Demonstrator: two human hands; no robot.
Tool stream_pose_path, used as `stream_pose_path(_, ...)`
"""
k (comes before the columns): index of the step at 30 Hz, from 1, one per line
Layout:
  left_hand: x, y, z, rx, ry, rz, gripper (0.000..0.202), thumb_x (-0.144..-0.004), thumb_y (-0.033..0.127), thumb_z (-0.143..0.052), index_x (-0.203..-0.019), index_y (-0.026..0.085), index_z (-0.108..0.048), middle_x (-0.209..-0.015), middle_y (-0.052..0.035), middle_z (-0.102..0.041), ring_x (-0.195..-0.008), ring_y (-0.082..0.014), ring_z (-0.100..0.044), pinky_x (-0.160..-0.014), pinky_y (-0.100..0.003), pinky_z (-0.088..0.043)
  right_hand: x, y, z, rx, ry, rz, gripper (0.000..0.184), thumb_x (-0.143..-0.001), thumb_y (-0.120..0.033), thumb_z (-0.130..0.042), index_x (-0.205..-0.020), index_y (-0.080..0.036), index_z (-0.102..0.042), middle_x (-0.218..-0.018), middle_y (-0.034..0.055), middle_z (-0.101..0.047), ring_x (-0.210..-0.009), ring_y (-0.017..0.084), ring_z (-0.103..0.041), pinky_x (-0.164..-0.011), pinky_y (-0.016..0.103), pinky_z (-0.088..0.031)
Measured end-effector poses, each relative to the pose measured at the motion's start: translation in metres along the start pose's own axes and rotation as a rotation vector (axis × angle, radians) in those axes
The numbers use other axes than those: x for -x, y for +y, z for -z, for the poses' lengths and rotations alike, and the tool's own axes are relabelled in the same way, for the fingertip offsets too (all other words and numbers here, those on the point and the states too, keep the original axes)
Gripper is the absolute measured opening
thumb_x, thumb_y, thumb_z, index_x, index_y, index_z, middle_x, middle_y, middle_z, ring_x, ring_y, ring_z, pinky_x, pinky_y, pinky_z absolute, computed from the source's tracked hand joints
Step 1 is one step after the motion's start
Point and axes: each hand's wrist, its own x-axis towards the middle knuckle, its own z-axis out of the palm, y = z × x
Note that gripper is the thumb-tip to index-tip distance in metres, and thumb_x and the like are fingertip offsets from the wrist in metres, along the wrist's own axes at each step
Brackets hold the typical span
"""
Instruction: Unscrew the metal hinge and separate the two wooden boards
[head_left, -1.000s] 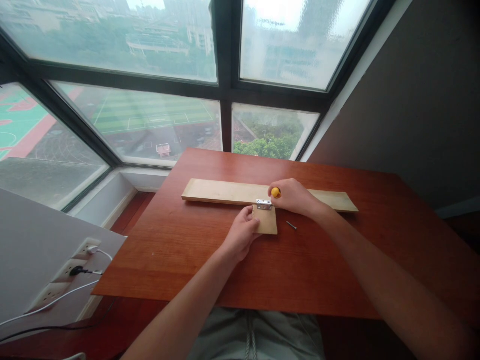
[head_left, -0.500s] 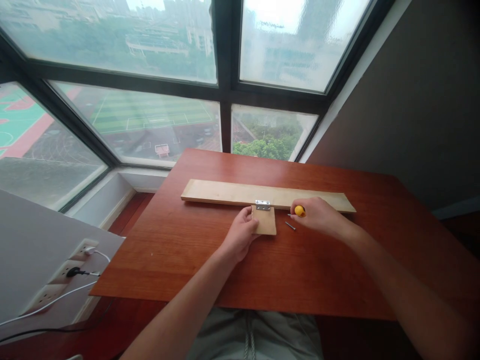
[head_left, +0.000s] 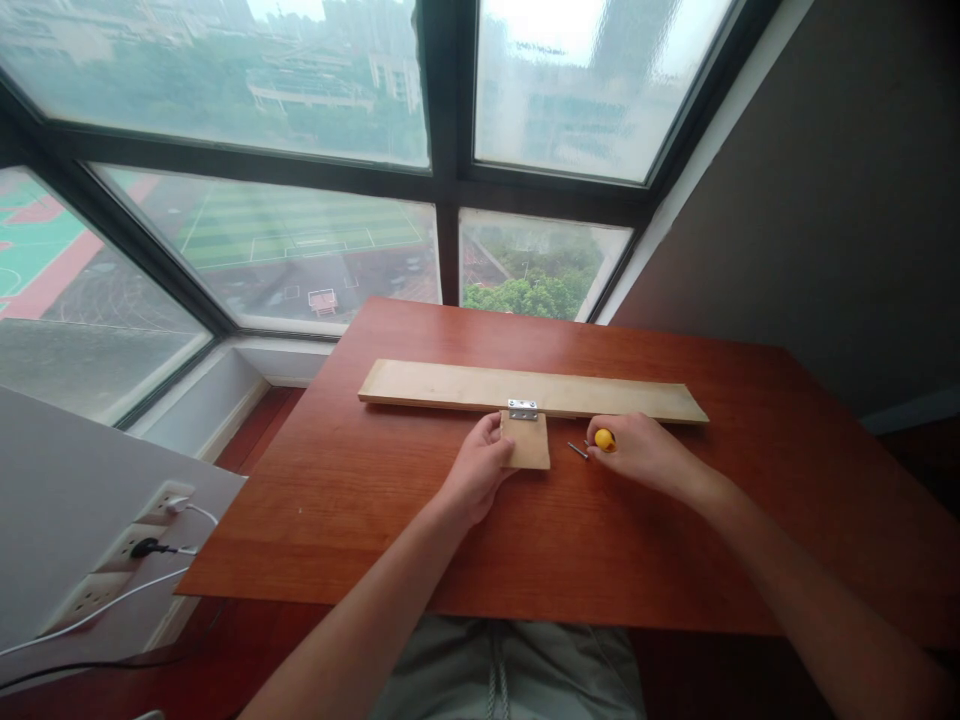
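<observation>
Left hand (head_left: 480,468) grasps the small board (head_left: 531,447) near the hinge (head_left: 523,410). Right hand (head_left: 636,450) grips the yellow handle (head_left: 604,439) beside the rod (head_left: 577,451).

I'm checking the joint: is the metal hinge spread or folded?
Spread: both leaves of the metal hinge show, one over the long board, the other over the small board.

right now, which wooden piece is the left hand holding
The small squarish piece, gripped at its left edge by the left hand; the long board lies beyond it.
</observation>
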Motion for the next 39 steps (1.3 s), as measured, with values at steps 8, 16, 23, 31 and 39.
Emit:
stream_pose_path(8,-0.001,0.0,0.001,-0.01,-0.004,0.001,0.043,-0.074,0.002,-0.056,-0.114,0.017,-0.055,-0.108,-0.0102,-0.069,-0.09,-0.0182,-0.068,-0.067,-0.023,-0.055,0.002,-0.006,-0.015,0.077,-0.005,0.011,0.009,-0.08,-0.029,-0.056,-0.078,-0.025,-0.063,-0.075,0.0034,-0.07,-0.07,0.021,-0.063,-0.06,0.028,-0.036)
stream_pose_path(16,0.001,0.0,0.0,-0.006,-0.002,0.0,0.043,-0.073,0.004,-0.058,-0.114,0.017,-0.055,-0.107,-0.0099,-0.069,-0.09,-0.0184,-0.068,-0.067,-0.024,-0.056,0.007,-0.009,0.003,-0.003,0.057,-0.008,0.012,-0.083,-0.032,-0.057,-0.084,-0.024,-0.065,-0.08,0.0033,-0.071,-0.073,0.021,-0.064,-0.067,0.03,-0.041)
stream_pose_path(23,0.003,0.001,-0.001,-0.001,0.006,-0.012,0.042,-0.074,0.005,-0.058,-0.114,0.017,-0.055,-0.106,-0.009,-0.07,-0.087,-0.0168,-0.068,-0.067,-0.022,-0.054,0.01,-0.015,0.02,-0.031,0.099,0.026,0.011,-0.084,-0.03,-0.055,-0.082,-0.024,-0.064,-0.079,0.0022,-0.071,-0.072,0.02,-0.063,-0.066,0.031,-0.042)
stream_pose_path(31,0.013,0.004,0.001,0.009,0.006,-0.048,0.039,-0.078,0.013,-0.061,-0.116,0.018,-0.055,-0.108,-0.0092,-0.069,-0.086,-0.0171,-0.068,-0.065,-0.022,-0.052,0.016,-0.025,0.031,-0.051,0.139,0.063,0.012,-0.084,-0.032,-0.055,-0.083,-0.024,-0.064,-0.077,0.001,-0.071,-0.07,0.019,-0.064,-0.065,0.031,-0.042)
stream_pose_path(39,0.027,0.018,0.019,-0.042,0.039,-0.058,0.045,-0.077,0.023,-0.072,-0.119,0.02,-0.056,-0.119,-0.0098,-0.067,-0.104,-0.0203,-0.066,-0.08,-0.025,-0.051,0.023,-0.033,0.044,-0.064,0.218,0.103,0.009,-0.08,-0.026,-0.057,-0.085,-0.025,-0.066,-0.079,-0.0013,-0.072,-0.071,0.018,-0.065,-0.067,0.03,-0.043)
